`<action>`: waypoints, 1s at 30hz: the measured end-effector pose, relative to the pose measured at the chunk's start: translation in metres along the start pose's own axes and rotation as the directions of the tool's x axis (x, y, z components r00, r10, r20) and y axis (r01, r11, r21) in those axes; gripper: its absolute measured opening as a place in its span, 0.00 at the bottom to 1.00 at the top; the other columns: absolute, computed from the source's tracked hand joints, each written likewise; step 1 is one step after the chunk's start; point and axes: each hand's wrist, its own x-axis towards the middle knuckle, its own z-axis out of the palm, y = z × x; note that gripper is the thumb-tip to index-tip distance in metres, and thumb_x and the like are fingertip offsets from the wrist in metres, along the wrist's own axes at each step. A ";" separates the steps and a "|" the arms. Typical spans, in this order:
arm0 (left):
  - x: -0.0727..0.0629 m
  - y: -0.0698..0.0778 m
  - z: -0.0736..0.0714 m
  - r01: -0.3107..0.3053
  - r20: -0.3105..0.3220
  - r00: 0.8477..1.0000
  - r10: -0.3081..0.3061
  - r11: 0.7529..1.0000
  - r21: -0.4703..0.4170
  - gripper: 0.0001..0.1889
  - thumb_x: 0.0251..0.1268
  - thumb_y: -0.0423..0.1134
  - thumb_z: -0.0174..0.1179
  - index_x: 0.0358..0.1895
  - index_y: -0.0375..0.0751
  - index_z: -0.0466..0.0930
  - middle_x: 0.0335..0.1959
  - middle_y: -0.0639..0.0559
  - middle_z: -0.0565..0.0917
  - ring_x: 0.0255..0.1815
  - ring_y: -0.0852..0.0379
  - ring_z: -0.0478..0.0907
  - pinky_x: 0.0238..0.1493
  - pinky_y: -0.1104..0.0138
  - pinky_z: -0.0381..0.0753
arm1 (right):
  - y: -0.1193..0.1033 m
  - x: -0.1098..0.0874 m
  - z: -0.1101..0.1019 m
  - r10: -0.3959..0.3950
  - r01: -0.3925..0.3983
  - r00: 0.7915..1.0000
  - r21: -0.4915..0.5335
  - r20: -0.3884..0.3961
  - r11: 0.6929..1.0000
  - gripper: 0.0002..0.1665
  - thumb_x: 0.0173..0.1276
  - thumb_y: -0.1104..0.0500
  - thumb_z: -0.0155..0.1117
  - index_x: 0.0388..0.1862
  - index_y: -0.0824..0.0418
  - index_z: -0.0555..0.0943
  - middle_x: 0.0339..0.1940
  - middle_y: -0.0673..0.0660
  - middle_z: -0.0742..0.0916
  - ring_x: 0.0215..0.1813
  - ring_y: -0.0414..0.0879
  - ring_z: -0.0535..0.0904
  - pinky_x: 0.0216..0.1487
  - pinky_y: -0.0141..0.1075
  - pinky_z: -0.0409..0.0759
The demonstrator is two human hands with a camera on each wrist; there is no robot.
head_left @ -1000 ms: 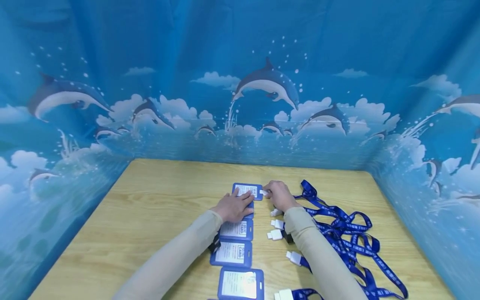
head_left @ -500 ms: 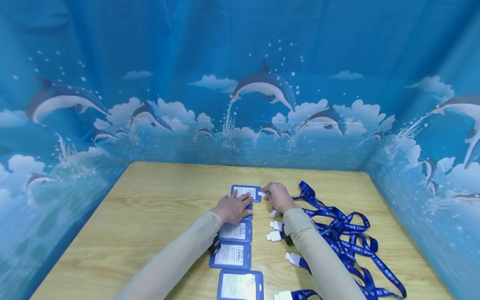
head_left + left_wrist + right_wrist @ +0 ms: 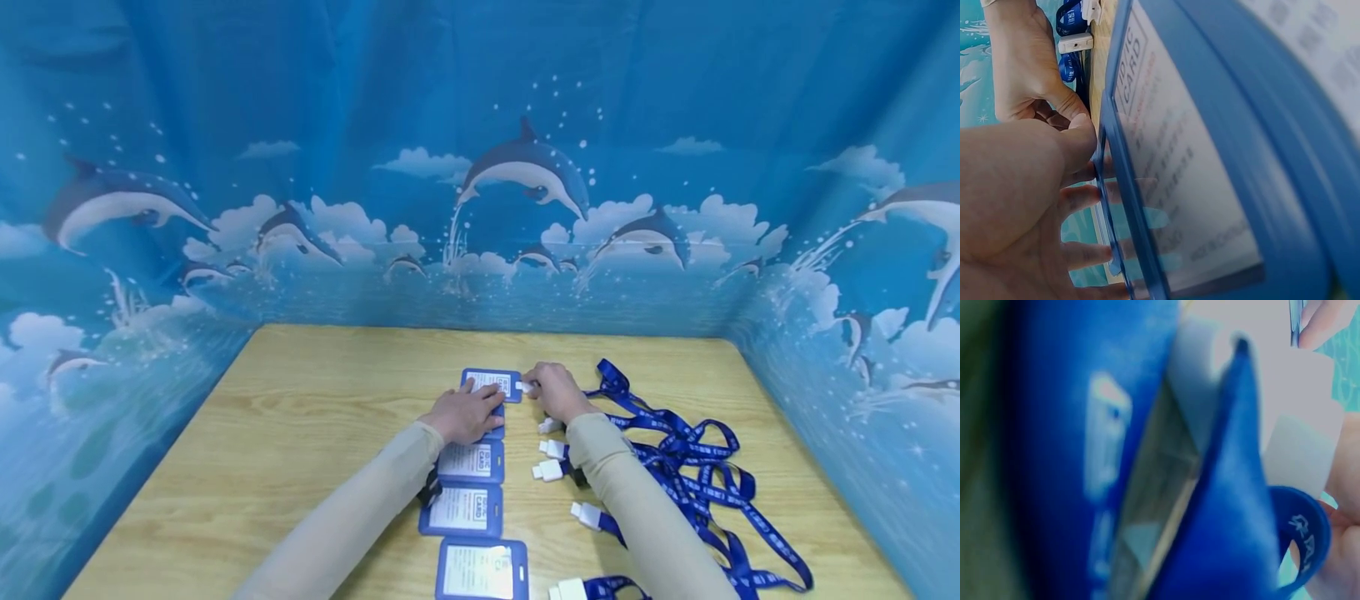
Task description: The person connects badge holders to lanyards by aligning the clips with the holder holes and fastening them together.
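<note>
My left hand (image 3: 463, 415) rests with spread fingers on the farthest blue card holder (image 3: 486, 376), which lies flat with its slot end to the right. At that end my right hand (image 3: 558, 392) pinches a white lanyard clip (image 3: 527, 387), which meets the holder's edge. Whether the clip passes through the slot cannot be made out. The clip's blue lanyard (image 3: 615, 382) runs off to the right. In the left wrist view, a nearer card holder (image 3: 1179, 156) hides part of the fingertips. Blurred lanyard straps (image 3: 1222, 519) fill much of the right wrist view.
More card holders (image 3: 468, 508) form a column toward the front of the wooden table (image 3: 322, 400). Right of them lie several white clips (image 3: 547, 471) on a tangle of blue lanyards (image 3: 686, 454), partly under the right forearm. A dolphin-print curtain (image 3: 420, 275) surrounds the table.
The head view has shifted slightly. Both hands stay in place at the farthest card holder and its clip.
</note>
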 end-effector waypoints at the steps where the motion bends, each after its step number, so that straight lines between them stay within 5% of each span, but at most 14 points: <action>1: 0.000 0.000 -0.001 0.001 -0.002 1.000 -0.001 1.000 -0.001 0.31 0.80 0.62 0.36 0.81 0.61 0.54 0.83 0.60 0.54 0.83 0.41 0.48 0.79 0.42 0.58 | 0.000 0.000 0.000 0.001 -0.001 1.000 0.001 0.001 1.000 0.17 0.70 0.67 0.66 0.57 0.62 0.85 0.47 0.59 0.87 0.55 0.56 0.83 0.60 0.50 0.83; 16: 0.001 0.004 -0.002 0.021 -0.009 1.000 -0.021 0.999 -0.028 0.30 0.79 0.63 0.40 0.79 0.60 0.60 0.81 0.59 0.58 0.82 0.41 0.51 0.76 0.41 0.63 | 0.002 -0.005 -0.001 -0.042 0.045 0.998 -0.060 0.048 0.997 0.19 0.70 0.63 0.68 0.59 0.62 0.84 0.48 0.59 0.87 0.54 0.56 0.83 0.59 0.49 0.83; 25: 0.002 0.000 -0.001 0.003 -0.044 0.999 -0.006 0.998 -0.065 0.30 0.80 0.62 0.40 0.79 0.59 0.60 0.82 0.58 0.58 0.83 0.41 0.50 0.77 0.41 0.59 | -0.001 -0.005 -0.010 -0.129 0.149 0.984 -0.165 0.123 0.975 0.22 0.73 0.61 0.65 0.63 0.66 0.80 0.52 0.63 0.86 0.57 0.57 0.83 0.62 0.48 0.82; 30: -0.001 0.001 0.000 0.009 -0.045 0.999 -0.013 0.997 -0.075 0.31 0.79 0.62 0.41 0.80 0.59 0.58 0.82 0.58 0.57 0.83 0.41 0.49 0.78 0.40 0.58 | -0.001 -0.011 -0.018 -0.160 0.177 0.982 -0.192 0.098 0.965 0.25 0.74 0.60 0.64 0.66 0.69 0.77 0.57 0.66 0.84 0.60 0.60 0.81 0.66 0.50 0.80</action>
